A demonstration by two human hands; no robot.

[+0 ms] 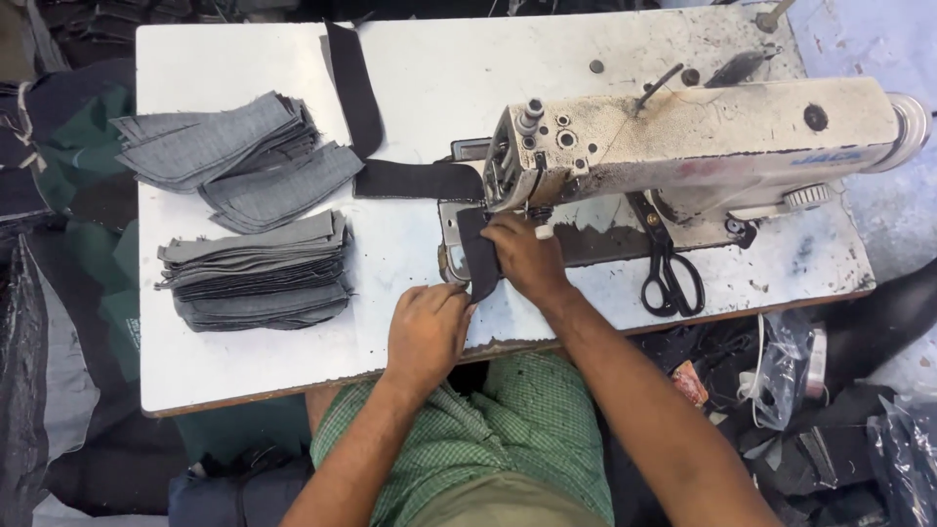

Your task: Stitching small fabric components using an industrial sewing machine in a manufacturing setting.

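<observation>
The person sits at the near edge of the worn white table [410, 59], the right hand [525, 256] flat with fingers pressing the narrow dark fabric strip [480, 256] just by the needle of the grimy cream industrial sewing machine [683, 137], the left hand [427, 332] curled closed on the strip's near end; feeding well probably calls for light, even tension between both hands and fingertips kept beside the needle. The needle and presser foot are hidden behind the machine head and right hand, so the seam line cannot be made out
</observation>
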